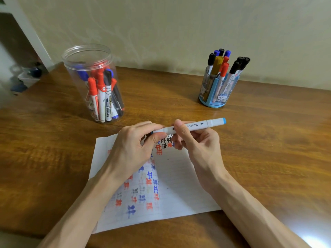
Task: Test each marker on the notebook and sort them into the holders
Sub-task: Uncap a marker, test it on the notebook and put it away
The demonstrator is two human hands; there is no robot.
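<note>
One marker [196, 125] over notebook [176, 185], left hand [135, 145] pinching its end, right hand [196, 142] gripping barrel

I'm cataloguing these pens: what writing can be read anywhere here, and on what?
"Touch", likely: cursive on the held marker; rest hidden under fingers.
White marker in the clear jar: label too blurred.
Notebook: smeared test marks, unreadable.

A brown wooden table [268, 140] with strong grain fills the lower view and meets a pale cream wall [179, 29] with a faint swirled pattern. At far left stands a white door frame [26, 31]. Beyond it lie blurred blue and white objects [26, 77], possibly storage boxes. A bright glare [315, 240] marks the bottom right corner.
</note>
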